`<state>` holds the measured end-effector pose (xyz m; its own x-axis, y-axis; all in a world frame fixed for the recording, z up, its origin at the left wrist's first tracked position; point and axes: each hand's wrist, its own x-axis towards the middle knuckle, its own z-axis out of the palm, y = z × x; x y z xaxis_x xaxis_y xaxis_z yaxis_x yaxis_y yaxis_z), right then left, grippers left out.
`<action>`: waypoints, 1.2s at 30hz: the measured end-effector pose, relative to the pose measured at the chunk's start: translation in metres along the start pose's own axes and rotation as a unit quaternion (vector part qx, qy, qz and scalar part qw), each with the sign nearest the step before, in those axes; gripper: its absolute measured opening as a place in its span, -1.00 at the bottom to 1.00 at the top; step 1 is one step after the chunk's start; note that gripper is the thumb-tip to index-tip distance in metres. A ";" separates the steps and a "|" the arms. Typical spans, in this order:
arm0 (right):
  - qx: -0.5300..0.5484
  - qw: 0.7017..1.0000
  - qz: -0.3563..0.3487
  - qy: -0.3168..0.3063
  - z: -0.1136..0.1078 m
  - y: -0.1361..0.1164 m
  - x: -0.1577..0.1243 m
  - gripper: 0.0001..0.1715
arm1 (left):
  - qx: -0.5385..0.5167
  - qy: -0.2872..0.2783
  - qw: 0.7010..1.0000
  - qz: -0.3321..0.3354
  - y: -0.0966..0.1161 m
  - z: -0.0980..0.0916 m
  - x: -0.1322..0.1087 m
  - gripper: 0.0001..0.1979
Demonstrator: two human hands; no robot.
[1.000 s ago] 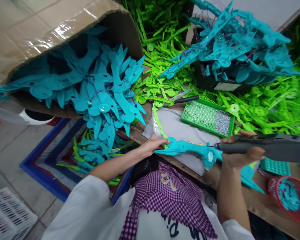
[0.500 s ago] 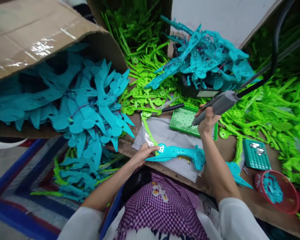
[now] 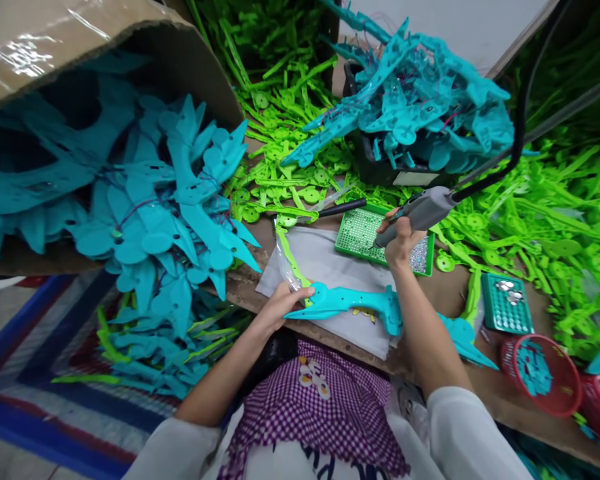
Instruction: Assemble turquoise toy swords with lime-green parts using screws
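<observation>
My left hand (image 3: 280,303) holds the left end of a long turquoise plastic part (image 3: 353,303) that lies on a grey cloth (image 3: 330,267) at the table's near edge. My right hand (image 3: 400,240) is closed round a grey powered screwdriver (image 3: 420,210) with a black cable. The tool's tip points down into a green screw tray (image 3: 365,233) holding several small silver screws. My right forearm crosses over the right part of the turquoise piece.
A cardboard box (image 3: 55,53) at left spills turquoise parts (image 3: 155,200). A black bin (image 3: 380,167) at the back carries assembled turquoise pieces. Loose green parts (image 3: 545,213) cover the table. A small teal tray (image 3: 507,303) and a red basket (image 3: 543,373) stand at right.
My right hand lifted the screwdriver off the turquoise part and carried it back to the green screw tray. My left hand stayed on the part. The view swung downward and leftward.
</observation>
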<state>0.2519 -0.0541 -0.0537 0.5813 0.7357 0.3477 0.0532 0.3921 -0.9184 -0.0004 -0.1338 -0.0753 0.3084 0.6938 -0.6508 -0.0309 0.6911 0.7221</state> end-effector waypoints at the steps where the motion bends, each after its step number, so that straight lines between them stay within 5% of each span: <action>1: -0.003 1.000 0.000 0.001 0.000 0.000 0.000 -0.56 | 0.000 0.001 1.000 -0.001 0.001 0.001 0.000 -0.54; 14: -0.001 0.998 -0.038 0.043 -0.002 -0.013 0.013 -0.51 | -0.017 -0.009 1.000 -0.002 -0.001 0.002 0.005 -0.54; 22: -0.013 1.000 -0.013 0.015 0.000 -0.001 0.013 -0.50 | -0.004 0.058 0.998 0.020 0.002 0.009 0.001 -0.50; 36: -0.019 1.000 -0.013 0.016 0.003 0.001 0.014 -0.49 | -0.022 0.024 0.999 -0.005 0.001 0.004 0.006 -0.53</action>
<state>0.2580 -0.0415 -0.0492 0.6045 0.7076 0.3660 0.0998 0.3886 -0.9160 0.0056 -0.1300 -0.0776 0.2637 0.6946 -0.6693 -0.0694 0.7057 0.7051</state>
